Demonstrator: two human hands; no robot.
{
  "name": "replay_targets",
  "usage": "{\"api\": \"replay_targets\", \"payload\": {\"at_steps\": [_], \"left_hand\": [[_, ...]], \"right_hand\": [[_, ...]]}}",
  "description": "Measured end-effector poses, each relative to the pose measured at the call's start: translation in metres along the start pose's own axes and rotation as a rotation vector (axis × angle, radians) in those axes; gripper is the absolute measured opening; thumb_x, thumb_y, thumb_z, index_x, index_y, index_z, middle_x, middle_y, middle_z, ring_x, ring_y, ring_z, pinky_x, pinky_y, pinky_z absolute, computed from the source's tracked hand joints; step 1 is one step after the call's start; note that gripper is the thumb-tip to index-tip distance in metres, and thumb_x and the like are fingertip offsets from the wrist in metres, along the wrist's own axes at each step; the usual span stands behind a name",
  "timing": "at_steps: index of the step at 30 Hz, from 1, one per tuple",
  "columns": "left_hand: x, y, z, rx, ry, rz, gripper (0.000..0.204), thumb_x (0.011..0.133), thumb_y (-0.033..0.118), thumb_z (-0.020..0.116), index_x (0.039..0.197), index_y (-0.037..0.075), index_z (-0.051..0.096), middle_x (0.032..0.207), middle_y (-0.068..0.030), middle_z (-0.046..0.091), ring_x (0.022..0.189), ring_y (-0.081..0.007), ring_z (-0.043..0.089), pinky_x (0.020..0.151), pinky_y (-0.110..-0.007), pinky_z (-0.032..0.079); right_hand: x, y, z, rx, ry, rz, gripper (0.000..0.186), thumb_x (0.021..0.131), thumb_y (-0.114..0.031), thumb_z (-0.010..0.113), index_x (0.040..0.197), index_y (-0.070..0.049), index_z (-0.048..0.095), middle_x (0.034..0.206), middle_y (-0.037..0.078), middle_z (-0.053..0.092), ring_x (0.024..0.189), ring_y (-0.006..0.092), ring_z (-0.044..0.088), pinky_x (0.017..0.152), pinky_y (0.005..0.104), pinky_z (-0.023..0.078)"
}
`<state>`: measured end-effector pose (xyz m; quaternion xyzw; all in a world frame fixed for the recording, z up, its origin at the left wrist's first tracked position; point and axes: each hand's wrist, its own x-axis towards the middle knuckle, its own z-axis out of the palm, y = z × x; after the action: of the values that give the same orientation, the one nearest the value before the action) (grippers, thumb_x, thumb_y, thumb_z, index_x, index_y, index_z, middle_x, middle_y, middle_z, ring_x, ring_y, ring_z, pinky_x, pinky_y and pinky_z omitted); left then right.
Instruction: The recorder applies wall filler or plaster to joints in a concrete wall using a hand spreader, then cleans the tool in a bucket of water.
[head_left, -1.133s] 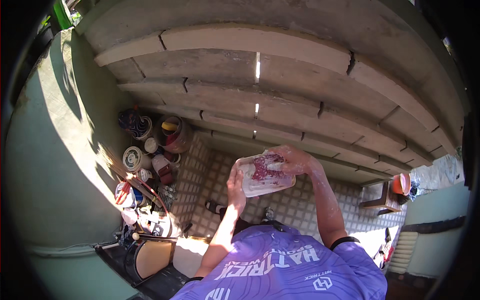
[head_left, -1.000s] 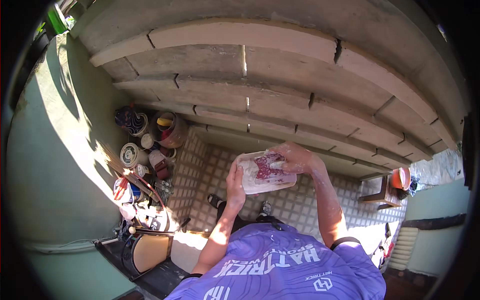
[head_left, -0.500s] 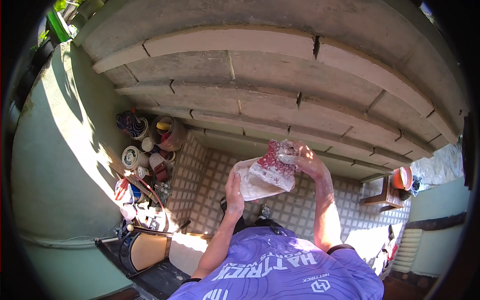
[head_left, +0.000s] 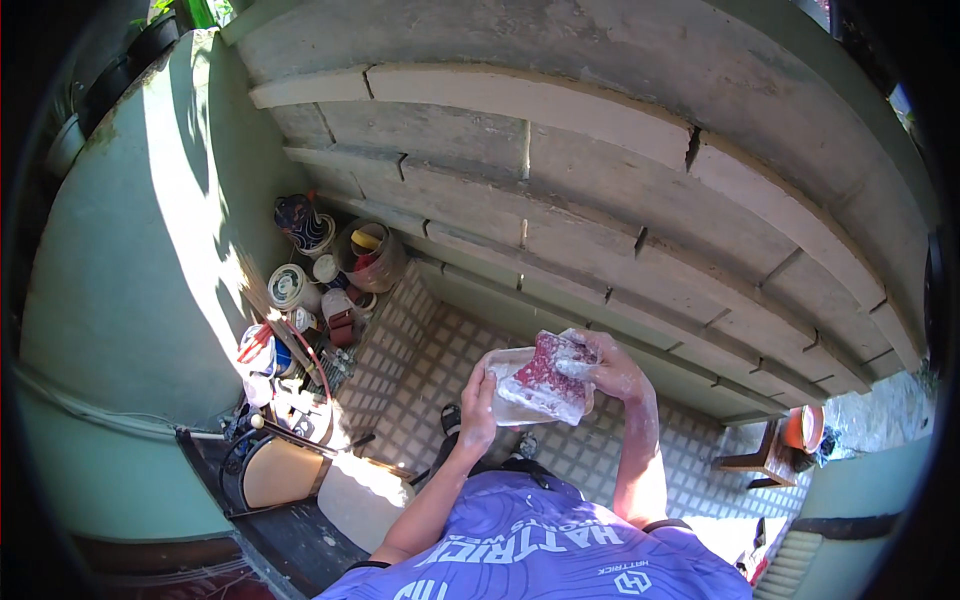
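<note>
My left hand (head_left: 482, 408) grips the left side of a shallow, pale rectangular tub (head_left: 508, 404), fingers wrapped round its edge. White paste coats the inside of the tub. In my right hand (head_left: 612, 370) is a flat red scraper (head_left: 547, 360), smeared with white paste, thickest along its lower edge. The scraper lies over the right part of the tub and hides much of its inside. White paste also marks the fingers of my right hand.
A ledged block wall (head_left: 590, 215) rises in front. Buckets (head_left: 372, 258) and a lidded tub (head_left: 290, 287) crowd the left corner. At lower left stands a chair (head_left: 283, 474). A wooden bench (head_left: 760, 458) and an orange bucket (head_left: 800, 430) are at right. The floor (head_left: 420, 370) is tiled.
The view has turned, so the wall and buckets sit further right. Both hands, tub and scraper appear lower in the picture. The grips are unchanged.
</note>
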<state>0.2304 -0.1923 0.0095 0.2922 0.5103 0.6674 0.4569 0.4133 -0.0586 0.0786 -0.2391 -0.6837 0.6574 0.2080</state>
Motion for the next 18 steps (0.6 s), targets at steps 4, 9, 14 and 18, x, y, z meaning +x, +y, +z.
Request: {"api": "replay_targets", "payload": {"at_steps": [4,9,14,18], "left_hand": [[0.0,0.009,-0.002,-0.083,-0.022,-0.157,0.043,0.101,0.029,0.038,0.136,0.004,0.041,0.116,-0.0106,0.059,0.086,-0.019,0.065,0.044,-0.03,0.056],[0.005,0.011,-0.004,-0.073,0.018,-0.157,0.045,0.1,0.029,0.039,0.137,0.004,0.039,0.116,-0.0128,0.059,0.086,-0.0206,0.066,0.041,-0.032,0.055],[0.01,0.001,-0.008,-0.059,-0.046,-0.141,0.043,0.101,0.026,0.039,0.136,0.001,0.04,0.119,-0.0116,0.057,0.098,-0.0183,0.062,0.066,-0.029,0.057],[0.01,-0.008,-0.003,0.048,-0.042,-0.017,0.041,0.101,0.021,0.039,0.135,-0.001,0.042,0.123,-0.0109,0.055,0.11,-0.0164,0.055,0.091,-0.028,0.046]], "right_hand": [[-0.006,0.003,0.001,0.194,0.302,0.087,0.037,0.08,-0.012,0.073,0.113,-0.002,0.06,0.102,0.002,0.064,0.095,0.0115,0.059,0.086,0.0278,0.048],[-0.012,0.012,0.002,-0.097,0.426,0.14,0.043,0.077,-0.008,0.07,0.118,-0.001,0.058,0.104,0.007,0.066,0.095,0.014,0.061,0.085,0.0297,0.049],[-0.011,0.015,0.006,-0.411,0.152,0.006,0.05,0.066,-0.008,0.064,0.114,0.002,0.059,0.097,0.016,0.069,0.087,0.0215,0.066,0.081,0.0351,0.051],[-0.007,0.013,0.011,-0.522,0.081,-0.058,0.044,0.07,-0.01,0.064,0.112,0.002,0.06,0.098,0.016,0.069,0.087,0.0232,0.066,0.081,0.0356,0.051]]}}
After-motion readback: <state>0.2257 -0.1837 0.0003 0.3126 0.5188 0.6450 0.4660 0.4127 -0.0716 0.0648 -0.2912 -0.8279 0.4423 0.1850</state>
